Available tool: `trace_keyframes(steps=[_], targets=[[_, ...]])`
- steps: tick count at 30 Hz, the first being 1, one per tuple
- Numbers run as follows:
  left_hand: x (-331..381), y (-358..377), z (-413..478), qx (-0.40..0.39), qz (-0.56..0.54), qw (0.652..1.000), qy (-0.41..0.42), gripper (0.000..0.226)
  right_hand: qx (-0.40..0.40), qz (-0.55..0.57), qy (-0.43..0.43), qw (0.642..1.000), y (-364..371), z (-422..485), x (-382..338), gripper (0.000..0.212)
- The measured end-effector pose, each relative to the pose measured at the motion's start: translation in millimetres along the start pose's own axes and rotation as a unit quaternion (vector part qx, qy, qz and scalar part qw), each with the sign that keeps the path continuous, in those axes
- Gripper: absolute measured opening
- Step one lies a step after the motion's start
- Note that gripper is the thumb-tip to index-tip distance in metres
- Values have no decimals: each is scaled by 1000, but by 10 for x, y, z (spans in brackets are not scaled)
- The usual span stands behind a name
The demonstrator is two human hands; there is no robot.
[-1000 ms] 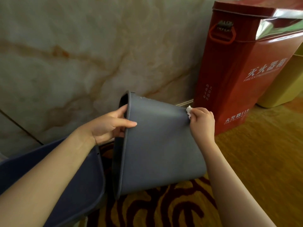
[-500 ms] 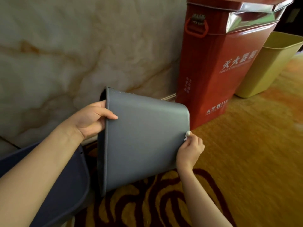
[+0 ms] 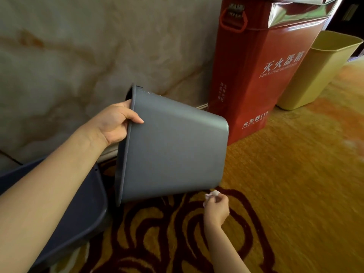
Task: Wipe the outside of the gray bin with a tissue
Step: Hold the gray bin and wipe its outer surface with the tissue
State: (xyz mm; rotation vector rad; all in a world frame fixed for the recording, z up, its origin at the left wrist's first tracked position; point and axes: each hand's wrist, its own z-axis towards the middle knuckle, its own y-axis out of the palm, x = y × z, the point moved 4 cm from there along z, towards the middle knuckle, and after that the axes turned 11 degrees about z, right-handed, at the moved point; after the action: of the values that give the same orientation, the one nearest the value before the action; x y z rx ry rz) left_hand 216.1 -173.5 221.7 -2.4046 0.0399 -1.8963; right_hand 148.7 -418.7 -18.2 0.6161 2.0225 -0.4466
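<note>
Gray bin [image 3: 173, 152]: held tipped sideways off the carpet [image 3: 295, 194], so its wall faces you | left hand [image 3: 113, 124]: clamped over the rim to steady it | right hand [image 3: 216, 208]: pinching the tissue [image 3: 212, 194] just below the bin's lower corner, not touching.

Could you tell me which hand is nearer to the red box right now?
Right. The right hand, pinching the tissue, is on the carpet below the red box; the left hand grips the gray bin rim, farther off.
</note>
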Motion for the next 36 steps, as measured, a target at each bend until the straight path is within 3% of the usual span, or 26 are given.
trace_keyframes(steps=[2,4,7,10,12,15,17,19,21,22,25,28,30,34,36], targets=[[-7,-8,18,12,4,1000,-4,52,49,31,-27,998,-94,7,-201,10],[-9,-12,34,24,2,1000,-6,51,54,34,-191,979,-52,-106,-673,18],[-5,-9,65,37,-2,999,-10,51,-78,2,-419,905,425,-533,-1225,21],[-3,-20,99,57,-9,998,-14,51,-184,-52,-484,854,834,-824,-1269,17],[-19,-40,111,65,-10,998,-20,50,-152,-36,-456,876,815,-638,-1188,16],[-54,-80,122,70,-13,997,-23,50,-42,-30,-367,929,522,-115,-1042,14],[-53,-80,137,79,-18,997,-22,49,-12,-34,-260,965,357,266,-868,16],[-38,-77,153,88,-18,996,-23,47,10,-12,-99,995,196,533,-652,19],[-29,-78,171,95,-17,995,-29,46,53,27,8,998,21,608,-456,21],[-27,-81,179,94,-16,995,-32,45,75,43,19,996,-49,581,-404,21],[-39,-113,190,90,-13,995,-37,45,104,74,-26,991,-33,340,-368,19],[-46,-135,193,96,-17,995,-35,44,43,90,-91,991,260,31,-433,14],[-54,-143,190,102,-19,994,-38,43,38,89,-90,991,394,-98,-450,10],[-87,-174,157,100,-29,993,-48,41,-13,142,127,982,452,-97,-122,18],[-98,-189,133,91,-47,993,-55,30,-51,153,169,972,422,-100,-10,23]])
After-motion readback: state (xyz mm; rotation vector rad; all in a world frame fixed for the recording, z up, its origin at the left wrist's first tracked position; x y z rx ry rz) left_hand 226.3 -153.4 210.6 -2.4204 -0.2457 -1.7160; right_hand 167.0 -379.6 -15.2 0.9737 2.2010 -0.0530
